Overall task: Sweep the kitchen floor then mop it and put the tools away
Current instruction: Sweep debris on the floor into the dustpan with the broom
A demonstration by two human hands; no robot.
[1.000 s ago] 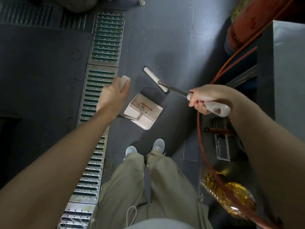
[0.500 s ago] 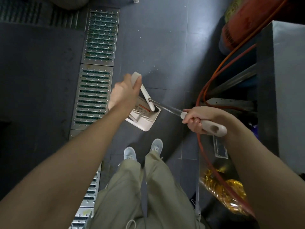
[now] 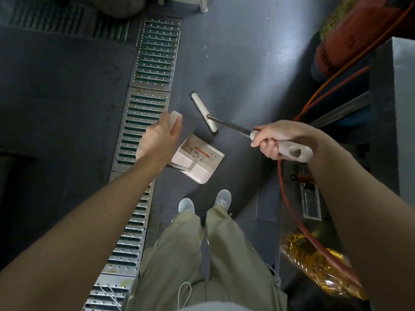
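Head view, looking straight down: the right hand (image 3: 272, 140) is wrapped tight round the pale grip of the broom (image 3: 203, 111), fingers (image 3: 267, 146) curled firmly on the handle end. The dark metal shaft runs up and left from that fist to the white broom head, which sits on the dark grey floor (image 3: 235, 52), just above the mouth of the dustpan (image 3: 197, 159).

Over on the other side, the left hand (image 3: 158, 140) grips the top of the dustpan's upright handle (image 3: 174, 118), fingers closed around its white end. The pan itself rests on the floor below that hand, open side facing up toward the broom head, a red-striped label showing inside it. Broom head and pan are near each other but apart.

A few pale specks dot the floor above and right of the broom head. To the left, a long metal drain grate (image 3: 149, 104) runs the length of the floor, right beside the dustpan. The person's pale shoes (image 3: 186, 205) and khaki trousers (image 3: 202, 254) stand just below the pan. On the right, an orange hose (image 3: 292, 209) loops down past the right forearm, over a bottle of yellow oil (image 3: 314, 265), beside a grey metal cabinet (image 3: 399, 108).
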